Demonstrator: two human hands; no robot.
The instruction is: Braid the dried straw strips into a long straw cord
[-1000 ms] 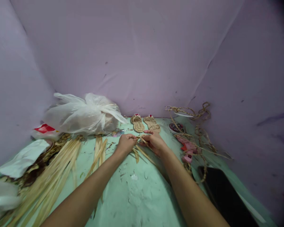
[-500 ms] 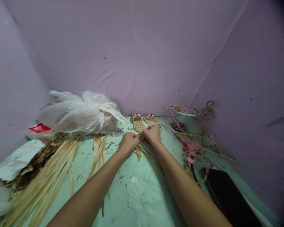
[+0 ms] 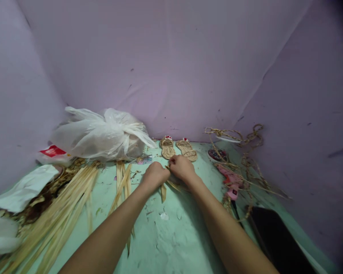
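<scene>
Both hands are closed side by side over the green surface. My left hand pinches a dry straw-coloured fibre strip, whose loose end hangs below the fingers. My right hand is closed on the strip's other part, and another length trails under the right wrist. Between the fists a short bit of the strip shows; the fingertips hide the rest. Just beyond the hands lie two small woven slippers, tan, with red and white beads at their far ends.
A tied white plastic bag stands at back left. Long dry strips spread along the left. On the right lie a pink glue gun, braided cord, a dish of beads and a black flat object.
My right hand has turned and shifted slightly down, uncovering more of the right slipper. The strip's hanging end has swung left and lower. The view has tilted a little.
</scene>
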